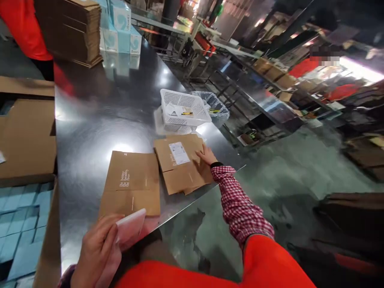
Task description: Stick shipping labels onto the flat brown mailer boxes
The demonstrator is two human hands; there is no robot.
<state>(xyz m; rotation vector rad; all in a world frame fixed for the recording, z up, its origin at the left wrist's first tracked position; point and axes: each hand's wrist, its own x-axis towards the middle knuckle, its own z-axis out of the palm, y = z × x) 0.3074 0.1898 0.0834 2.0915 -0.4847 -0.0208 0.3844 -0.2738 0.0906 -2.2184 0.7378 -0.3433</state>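
Note:
My left hand [97,244] is closed on a thin white stack of sheets [132,226], pinched between thumb and fingers; part of the stack hangs below the hand. Just beyond it a flat brown cardboard carton [138,172] with white printed lettering lies on the metal table [87,132]. My right hand [207,155] rests with fingers apart on the right side of a small pile of flat cartons [177,178]. A white printed label [179,153] sits on the top carton of that pile, left of my fingers.
A white perforated basket [186,108] holds papers and a yellow item. Behind it stands a plastic-lined bin [217,110]. Stacked cardboard [72,32] and light-blue boxes [120,36] occupy the far end. An open carton of light-blue boxes [24,224] is at left. Another person's red sleeve [27,32] shows.

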